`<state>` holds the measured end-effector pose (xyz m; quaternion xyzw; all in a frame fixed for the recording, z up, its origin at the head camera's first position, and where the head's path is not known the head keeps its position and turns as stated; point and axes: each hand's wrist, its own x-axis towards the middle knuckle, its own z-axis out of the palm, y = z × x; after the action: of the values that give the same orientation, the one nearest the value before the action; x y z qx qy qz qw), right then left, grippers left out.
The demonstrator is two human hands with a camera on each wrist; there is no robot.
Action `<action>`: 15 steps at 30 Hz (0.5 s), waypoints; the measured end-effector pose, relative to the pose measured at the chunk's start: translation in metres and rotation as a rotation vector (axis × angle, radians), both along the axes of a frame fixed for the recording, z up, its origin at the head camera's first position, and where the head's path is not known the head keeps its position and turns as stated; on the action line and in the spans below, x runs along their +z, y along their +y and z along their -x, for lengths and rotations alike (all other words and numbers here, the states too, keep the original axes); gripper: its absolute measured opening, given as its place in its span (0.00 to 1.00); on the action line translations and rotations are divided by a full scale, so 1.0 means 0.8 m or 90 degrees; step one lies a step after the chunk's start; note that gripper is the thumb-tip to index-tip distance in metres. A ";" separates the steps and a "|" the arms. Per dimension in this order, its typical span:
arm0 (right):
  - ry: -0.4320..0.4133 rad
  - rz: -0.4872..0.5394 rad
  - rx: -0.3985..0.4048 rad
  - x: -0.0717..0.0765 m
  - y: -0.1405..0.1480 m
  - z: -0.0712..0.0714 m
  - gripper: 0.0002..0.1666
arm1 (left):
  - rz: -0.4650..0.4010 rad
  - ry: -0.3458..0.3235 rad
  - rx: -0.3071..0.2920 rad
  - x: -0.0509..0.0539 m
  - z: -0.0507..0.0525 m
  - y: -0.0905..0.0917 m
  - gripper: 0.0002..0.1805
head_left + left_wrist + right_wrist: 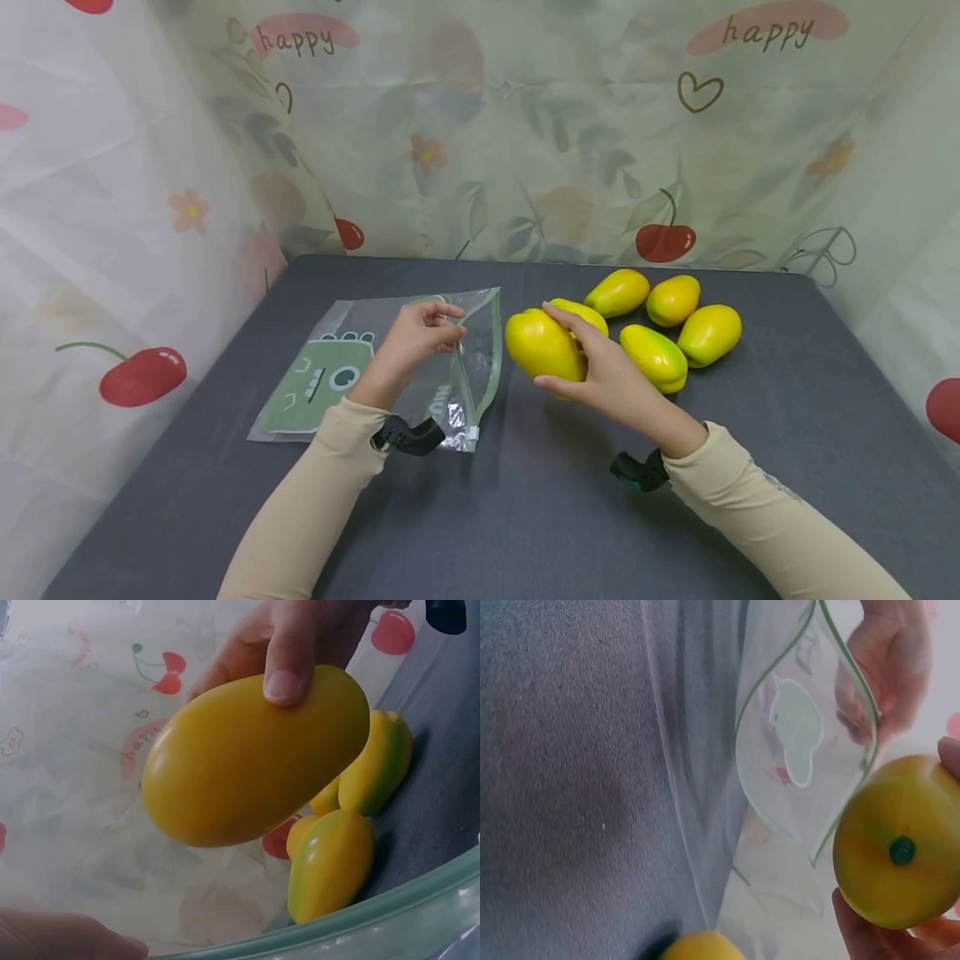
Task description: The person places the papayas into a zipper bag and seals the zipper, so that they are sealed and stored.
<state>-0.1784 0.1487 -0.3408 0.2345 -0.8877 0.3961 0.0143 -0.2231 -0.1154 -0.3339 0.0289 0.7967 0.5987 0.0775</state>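
My right hand (600, 367) grips a yellow mango (543, 343) above the table, just right of the bag's mouth. In the right wrist view the mango (904, 844) shows its green stem end towards the camera. My left hand (412, 342) pinches the upper rim of a clear zip bag (405, 312) with a green cartoon face. The bag lies with its mouth to the right, and in the right wrist view the green-edged mouth (870, 712) gapes apart. A white slider (472, 433) sits at the near end of the zip.
Several more yellow mangoes, some tinged green, lie at the right back, among them a near one (654, 358) and a far one (618, 292). The dark grey tabletop (540, 517) ends at a printed curtain (510, 167) behind and at both sides.
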 end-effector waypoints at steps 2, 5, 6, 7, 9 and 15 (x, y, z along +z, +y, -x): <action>0.001 0.006 0.008 -0.001 -0.004 0.001 0.53 | -0.002 0.000 0.000 0.000 0.000 0.000 0.20; 0.011 0.012 0.020 -0.005 -0.011 0.003 0.54 | -0.002 0.000 0.001 0.000 0.000 0.001 0.19; 0.014 0.013 0.023 -0.006 -0.013 0.003 0.54 | -0.004 -0.001 0.003 0.000 0.000 0.001 0.19; 0.016 0.014 0.026 -0.008 -0.015 0.004 0.54 | -0.003 -0.001 0.004 0.000 0.000 0.001 0.18; 0.018 0.019 0.030 -0.011 -0.019 0.005 0.53 | 0.000 0.000 0.004 0.000 0.000 0.001 0.17; 0.010 0.025 0.044 -0.021 -0.033 0.006 0.51 | 0.008 0.007 0.003 0.000 0.000 0.001 0.18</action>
<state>-0.1828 0.1223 -0.3578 0.2679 -0.8708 0.4120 0.0118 -0.2233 -0.1147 -0.3339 0.0298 0.8007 0.5940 0.0721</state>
